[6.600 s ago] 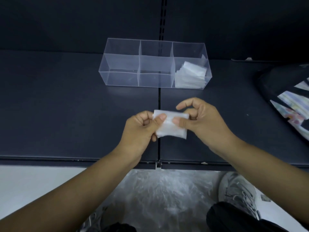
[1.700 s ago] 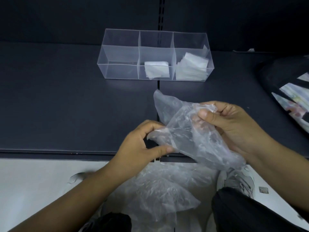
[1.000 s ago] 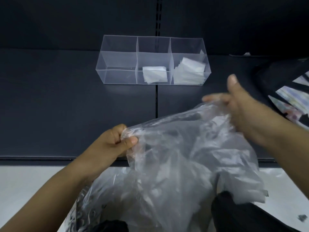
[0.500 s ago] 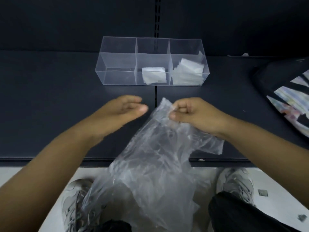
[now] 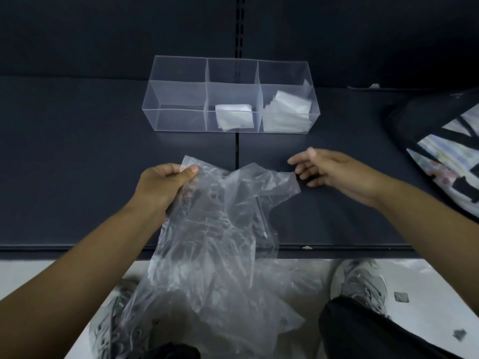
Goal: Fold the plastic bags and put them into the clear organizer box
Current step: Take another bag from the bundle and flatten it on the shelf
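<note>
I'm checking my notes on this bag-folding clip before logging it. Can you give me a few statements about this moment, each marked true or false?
1. The left hand grips a corner of the unfolded plastic bag. True.
2. The right hand is shut on the bag. False: its fingers are open beside the bag's edge.
3. The organizer box has an empty middle compartment. False: a folded bag lies there.
4. The left compartment is empty. True.

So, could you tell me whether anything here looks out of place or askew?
Only slightly: the folded bags in the organizer box's right compartment lean in an untidy stack, while the middle one lies flat. The left compartment is empty.
</note>
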Demonstrator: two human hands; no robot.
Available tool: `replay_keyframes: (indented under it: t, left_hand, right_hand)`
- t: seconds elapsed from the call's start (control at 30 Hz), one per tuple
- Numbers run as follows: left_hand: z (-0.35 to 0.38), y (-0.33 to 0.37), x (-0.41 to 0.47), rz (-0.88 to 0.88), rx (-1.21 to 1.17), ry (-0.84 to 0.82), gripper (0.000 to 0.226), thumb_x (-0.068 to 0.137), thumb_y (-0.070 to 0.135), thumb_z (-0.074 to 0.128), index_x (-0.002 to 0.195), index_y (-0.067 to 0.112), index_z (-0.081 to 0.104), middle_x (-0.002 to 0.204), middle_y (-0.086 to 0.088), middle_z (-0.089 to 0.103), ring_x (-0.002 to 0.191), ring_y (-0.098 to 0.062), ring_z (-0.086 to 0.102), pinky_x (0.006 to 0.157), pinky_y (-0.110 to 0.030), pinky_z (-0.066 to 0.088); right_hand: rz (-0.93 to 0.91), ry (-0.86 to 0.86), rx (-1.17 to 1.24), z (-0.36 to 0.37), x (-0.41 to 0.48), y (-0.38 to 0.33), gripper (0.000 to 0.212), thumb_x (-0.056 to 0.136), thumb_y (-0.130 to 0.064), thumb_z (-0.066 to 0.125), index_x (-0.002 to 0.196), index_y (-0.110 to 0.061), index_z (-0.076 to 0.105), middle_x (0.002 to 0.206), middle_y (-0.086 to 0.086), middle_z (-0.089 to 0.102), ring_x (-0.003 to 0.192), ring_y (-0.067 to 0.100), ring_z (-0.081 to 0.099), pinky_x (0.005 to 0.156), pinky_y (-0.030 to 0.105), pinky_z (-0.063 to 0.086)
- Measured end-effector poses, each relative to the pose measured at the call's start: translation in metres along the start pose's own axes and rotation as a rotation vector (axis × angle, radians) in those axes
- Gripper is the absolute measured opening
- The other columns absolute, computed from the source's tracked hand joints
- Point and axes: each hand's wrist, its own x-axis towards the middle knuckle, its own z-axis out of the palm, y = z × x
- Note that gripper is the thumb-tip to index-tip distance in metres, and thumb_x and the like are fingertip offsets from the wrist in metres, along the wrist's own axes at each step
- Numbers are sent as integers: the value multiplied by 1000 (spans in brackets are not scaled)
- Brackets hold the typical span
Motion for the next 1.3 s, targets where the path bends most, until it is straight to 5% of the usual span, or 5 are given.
replay_keyframes:
  t: [0.33,0.6,0.83,1.07,1.3]
  left_hand:
    - [-7,0,6,-5,-103,120,20,82,34,74,73,17,75,57,-1,67,46,-11,61,49,-21,51]
    - [-17,8,26,-53,-159,201,19,83,36,73,83,18,70,80,-2,69,64,-16,63,64,-30,52]
    - [-14,16,40,-51,-209,175,18,88,32,68,84,15,65,87,-1,68,75,-15,67,78,-33,57]
    - [-43,-9,-19,-157,-198,-21,58,75,49,68,113,6,59,100,-9,74,88,-20,73,63,-26,59]
    - [-35,-46,-89,-441,-204,-289,53,66,40,71,103,2,69,97,-16,74,77,-22,73,60,-28,58]
  right_hand:
    - [-50,-257,-251,-1,7,3,38,77,-48,69,64,-12,62,116,3,55,101,-3,54,89,16,36]
    - [-12,292,84,-34,23,9,14,80,-21,74,75,-16,62,58,-5,65,52,4,58,51,16,45]
    - [-88,808,100,-46,44,10,8,89,-11,63,95,-15,59,89,6,67,63,0,60,62,16,46]
    - [-148,-80,-96,13,-54,-5,50,83,-70,47,119,-39,62,127,-17,59,115,-5,54,87,9,44]
    - [-117,-204,-12,60,-69,5,11,74,-28,73,78,-18,69,119,-6,57,115,9,54,96,16,38]
